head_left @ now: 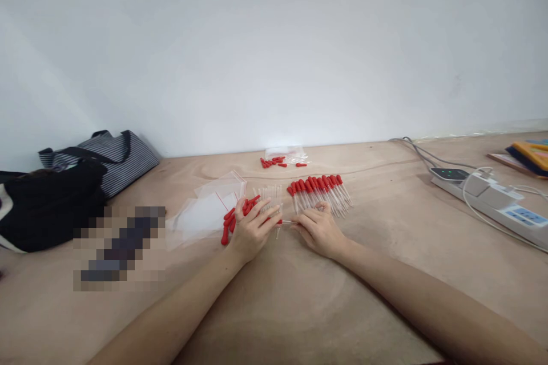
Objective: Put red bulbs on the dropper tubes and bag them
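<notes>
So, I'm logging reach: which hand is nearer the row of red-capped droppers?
Right. The right hand lies just below the row of red-capped droppers, nearly touching; the left hand sits to its left, by the loose red caps.

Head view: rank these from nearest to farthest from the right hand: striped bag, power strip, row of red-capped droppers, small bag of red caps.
From the right hand:
1. Row of red-capped droppers, just beyond it.
2. Small bag of red caps, farther back by the wall.
3. Power strip, off to the right.
4. Striped bag, far left.
</notes>
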